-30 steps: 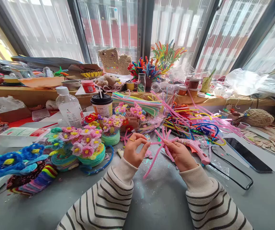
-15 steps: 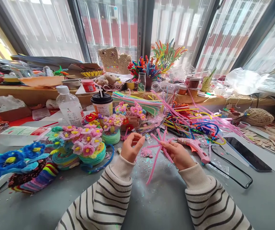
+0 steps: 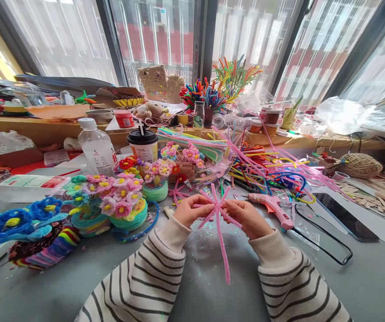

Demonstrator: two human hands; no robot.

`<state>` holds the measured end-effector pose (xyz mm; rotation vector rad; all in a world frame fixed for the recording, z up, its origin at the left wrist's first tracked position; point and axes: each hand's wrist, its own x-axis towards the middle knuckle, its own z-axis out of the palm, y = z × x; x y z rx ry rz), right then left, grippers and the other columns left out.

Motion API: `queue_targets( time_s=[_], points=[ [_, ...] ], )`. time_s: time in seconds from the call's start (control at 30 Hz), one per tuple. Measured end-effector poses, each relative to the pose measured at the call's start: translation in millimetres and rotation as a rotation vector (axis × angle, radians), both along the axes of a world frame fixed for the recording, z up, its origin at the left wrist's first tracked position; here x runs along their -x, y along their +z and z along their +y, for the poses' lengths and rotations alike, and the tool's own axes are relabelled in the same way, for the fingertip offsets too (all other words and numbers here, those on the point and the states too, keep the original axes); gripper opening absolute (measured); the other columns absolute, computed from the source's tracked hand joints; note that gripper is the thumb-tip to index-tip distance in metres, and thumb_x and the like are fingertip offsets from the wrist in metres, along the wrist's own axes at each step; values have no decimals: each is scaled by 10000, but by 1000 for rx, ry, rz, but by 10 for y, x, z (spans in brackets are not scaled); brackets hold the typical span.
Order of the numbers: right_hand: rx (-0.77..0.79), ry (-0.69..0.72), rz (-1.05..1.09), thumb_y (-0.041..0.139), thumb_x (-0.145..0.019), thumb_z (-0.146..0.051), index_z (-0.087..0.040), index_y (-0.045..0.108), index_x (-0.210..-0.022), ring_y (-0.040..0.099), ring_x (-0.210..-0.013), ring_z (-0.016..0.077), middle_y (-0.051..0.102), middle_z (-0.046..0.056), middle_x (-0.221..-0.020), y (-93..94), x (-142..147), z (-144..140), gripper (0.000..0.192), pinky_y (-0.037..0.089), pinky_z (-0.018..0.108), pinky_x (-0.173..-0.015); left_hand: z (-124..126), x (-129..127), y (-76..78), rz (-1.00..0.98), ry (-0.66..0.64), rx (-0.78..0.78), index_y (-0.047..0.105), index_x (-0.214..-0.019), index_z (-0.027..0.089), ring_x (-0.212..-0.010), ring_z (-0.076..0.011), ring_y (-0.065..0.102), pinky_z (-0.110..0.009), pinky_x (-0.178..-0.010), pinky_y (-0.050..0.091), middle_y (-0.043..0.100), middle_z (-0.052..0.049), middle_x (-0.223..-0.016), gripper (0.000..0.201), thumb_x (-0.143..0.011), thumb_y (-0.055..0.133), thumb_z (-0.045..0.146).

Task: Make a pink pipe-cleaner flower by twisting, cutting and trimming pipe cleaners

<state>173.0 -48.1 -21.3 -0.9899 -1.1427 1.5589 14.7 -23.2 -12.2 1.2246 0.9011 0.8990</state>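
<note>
Pipe cleaners (image 3: 217, 213), pink ones, bunched into a star shape w/ short ends fanning out at the top and one long stem hanging straight down toward the person, so the long axis runs pretty much vertical in view, spokes up, tail down. It's held just above the grey table (image 3: 61, 286), right in front of the striped sleeves. Left hand (image 3: 189, 211) is closed, fingertips pinching a spoke on the left side; right hand (image 3: 248, 218) is curled shut around the middle/right side. Imo it's maybe halfway: spokes are twisted together at the hub but none are bent into petals yet, unlike the finished flower pots (image 3: 125, 203) nearby. Pink glue gun (image 3: 272, 206) lies just right of the hands, phone (image 3: 344, 215) further out.
</note>
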Motion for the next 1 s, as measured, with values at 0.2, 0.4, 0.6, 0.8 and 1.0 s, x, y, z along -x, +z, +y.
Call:
queue_targets(
  time_s=[0.2,0.4,0.6,0.8,1.0],
  points=[
    [-176,54,-42,589,-617,-197,-193,565,-848,500,-651,92,559,2,-741,46,-20,-8,232,387,199,-569,33,-1,-6,-262,78,179,549,-613,114,-490,-71,532,-180,-504,423,566,23,-531,206,-459,666,186],
    [-270,30,-29,603,-601,-174,-225,535,-867,509,-739,116,553,-7,-778,64,40,-41,280,402,231,-641,-4,11,29,-288,39,233,536,-624,101,-504,-94,553,-190,-487,455,582,-5,-562,215,-468,664,177],
    [-273,-108,-19,577,-630,-206,-187,568,-708,515,-625,99,565,-13,-673,54,64,-34,80,414,227,-592,-17,2,47,-290,-16,286,510,-681,117,-542,-110,570,-216,-515,472,588,-17,-603,186,-541,621,169],
    [-264,-88,-12,595,-610,-203,-181,579,-677,505,-608,102,560,-12,-639,55,92,-39,73,410,231,-589,-10,-3,43,-309,-4,286,533,-653,115,-511,-87,559,-178,-505,465,581,5,-561,197,-500,652,151],
    [-291,-52,186,532,-670,-250,-185,605,-652,490,-721,118,532,15,-787,24,147,-27,99,405,230,-607,-29,-1,41,-319,-7,299,544,-624,109,-517,-85,557,-172,-515,464,587,-3,-566,147,-521,641,149]
  ],
)
